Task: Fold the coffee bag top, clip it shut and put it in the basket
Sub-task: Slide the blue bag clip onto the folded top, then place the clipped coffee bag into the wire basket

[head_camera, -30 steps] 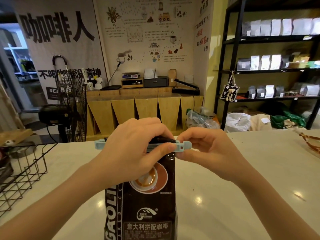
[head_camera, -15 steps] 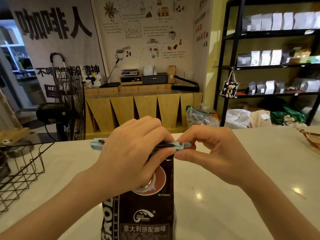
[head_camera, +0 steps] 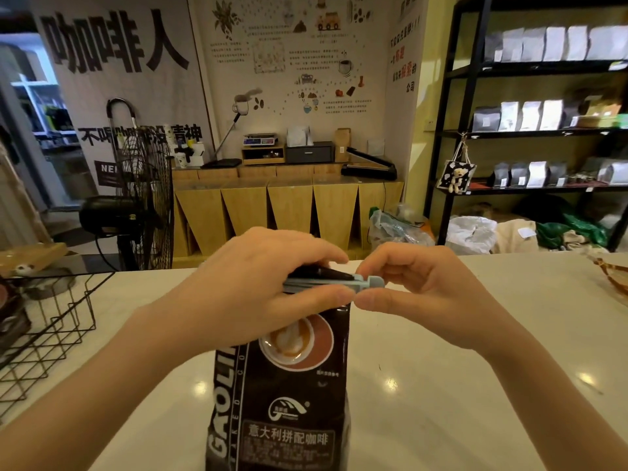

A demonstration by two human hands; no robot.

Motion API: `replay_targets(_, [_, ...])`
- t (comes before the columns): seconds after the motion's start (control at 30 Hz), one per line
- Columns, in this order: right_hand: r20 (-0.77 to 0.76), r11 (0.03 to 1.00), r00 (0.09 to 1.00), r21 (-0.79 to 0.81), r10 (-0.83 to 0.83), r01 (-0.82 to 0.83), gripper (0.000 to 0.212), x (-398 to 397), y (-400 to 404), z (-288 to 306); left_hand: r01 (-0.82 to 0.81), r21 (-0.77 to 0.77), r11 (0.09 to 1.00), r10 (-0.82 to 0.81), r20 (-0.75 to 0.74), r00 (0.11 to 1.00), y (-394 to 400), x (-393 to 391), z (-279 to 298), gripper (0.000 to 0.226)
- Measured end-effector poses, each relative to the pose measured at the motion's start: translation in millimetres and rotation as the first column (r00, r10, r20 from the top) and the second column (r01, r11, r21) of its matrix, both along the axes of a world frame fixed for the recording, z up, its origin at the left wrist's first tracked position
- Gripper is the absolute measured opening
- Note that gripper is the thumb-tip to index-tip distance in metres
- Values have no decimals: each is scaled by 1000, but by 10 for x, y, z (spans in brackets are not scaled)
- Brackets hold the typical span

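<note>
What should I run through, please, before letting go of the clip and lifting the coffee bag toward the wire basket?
1. Coffee bag upright on counter: ok.
2. Bag top folded inside the blue clip: ok.
3. Clip latched at its right end: cannot tell, right hand pinches there.
4. Left hand steadying the clip and folded top: ok.
5. Wire basket within view, left of bag: ok.
6. Room inside basket: cannot tell.
</note>
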State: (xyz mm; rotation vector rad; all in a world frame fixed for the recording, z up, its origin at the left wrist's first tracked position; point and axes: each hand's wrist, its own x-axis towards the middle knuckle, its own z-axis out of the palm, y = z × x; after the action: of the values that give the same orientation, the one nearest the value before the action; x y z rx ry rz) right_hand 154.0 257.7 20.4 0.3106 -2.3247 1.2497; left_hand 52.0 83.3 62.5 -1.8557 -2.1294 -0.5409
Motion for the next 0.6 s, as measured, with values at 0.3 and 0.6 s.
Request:
replay_targets(0.3, [76,973,997,-233,15,3,18,-25,-133,-203,-18,13,1000,-2,868,497,-542,-514,-448,91])
replay_targets(0.6, [284,886,955,-460,79,63,66,81,-376,-708,-143,156,977,-123,968,219,-521,-205,-1095,58])
